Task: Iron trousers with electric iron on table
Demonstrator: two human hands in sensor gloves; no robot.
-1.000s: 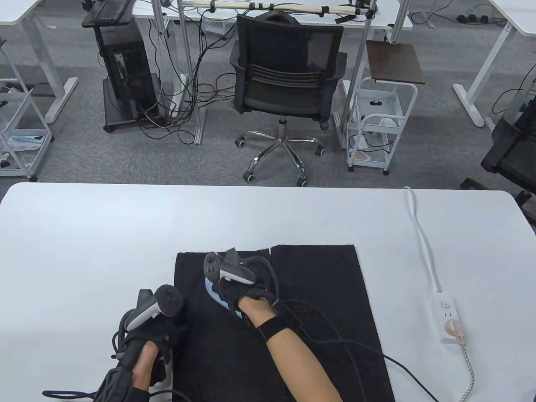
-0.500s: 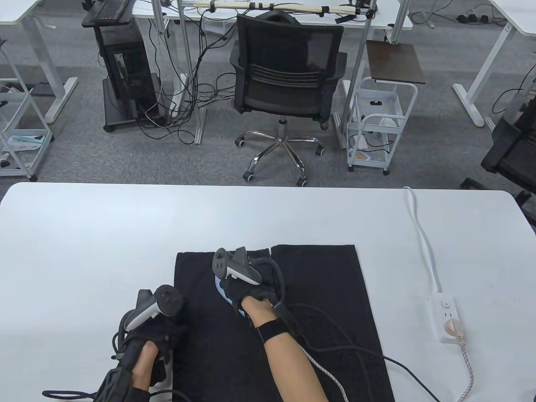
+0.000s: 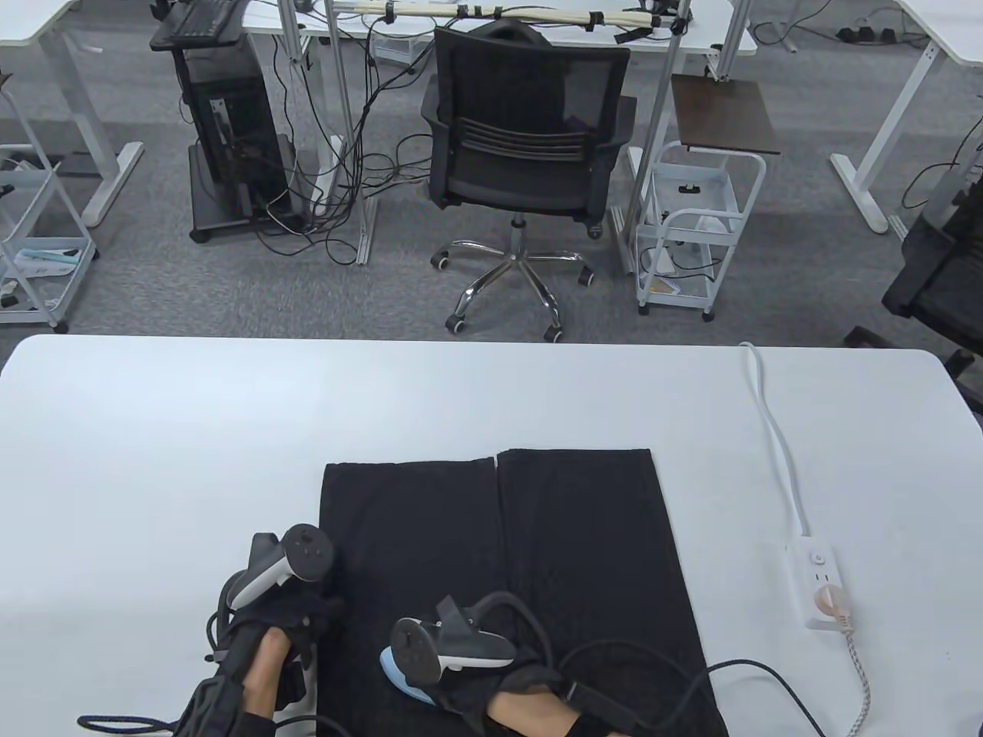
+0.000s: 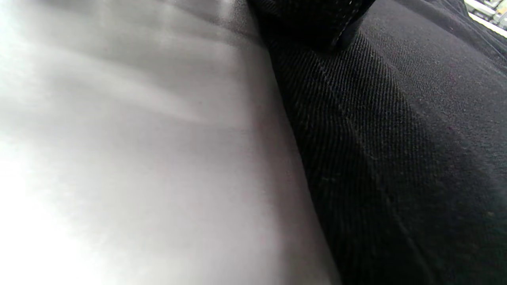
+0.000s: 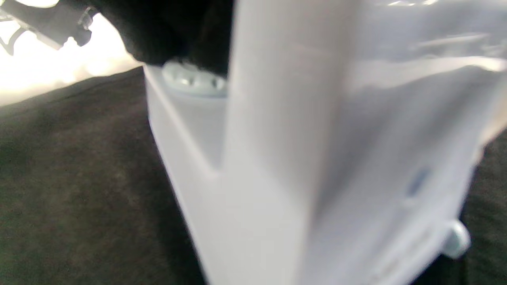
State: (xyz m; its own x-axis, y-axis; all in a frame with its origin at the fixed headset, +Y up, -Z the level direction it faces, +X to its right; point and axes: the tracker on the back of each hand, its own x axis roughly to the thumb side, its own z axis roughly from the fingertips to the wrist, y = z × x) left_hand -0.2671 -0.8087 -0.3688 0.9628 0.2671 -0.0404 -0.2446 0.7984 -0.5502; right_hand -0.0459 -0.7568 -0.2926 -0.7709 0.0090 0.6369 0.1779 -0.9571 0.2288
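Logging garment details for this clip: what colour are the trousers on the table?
Black; the trousers show best in the table view.

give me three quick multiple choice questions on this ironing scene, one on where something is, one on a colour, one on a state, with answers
1. Where is the iron?
A. on the trousers near the table's front edge
B. on the bare table beside the power strip
C. on the office chair

2. What colour are the trousers?
A. white
B. black
C. red

3. What is the state of the power strip?
A. nothing plugged in
B. lying on the floor
C. one plug in it

Answers:
1. A: the table view shows its light blue edge on the cloth under the right hand.
2. B: both legs are black against the white table.
3. C: a plug with a braided cord sits in the near socket.
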